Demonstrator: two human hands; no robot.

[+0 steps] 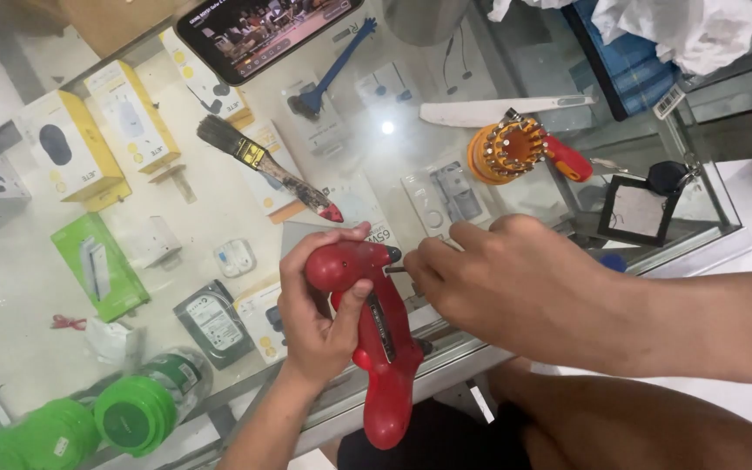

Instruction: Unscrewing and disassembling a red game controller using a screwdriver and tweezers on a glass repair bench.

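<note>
My left hand (317, 315) grips a red pistol-shaped electric screwdriver (374, 335), its handle pointing down toward me and its nose pointing right. My right hand (515, 287) comes in from the right, and its fingertips pinch the small dark bit (396, 270) sticking out of the tool's nose. Both hands hover over the front edge of a glass display counter (36, 296).
On the glass lie a paintbrush (263, 165), a blue tool (328, 74), a white knife-like blade (498, 109), an orange round bit holder with a red-handled driver (524, 150), a phone with a lit screen (263, 26) and keys (668, 178). Boxed gadgets and green speakers (132, 413) sit under the glass.
</note>
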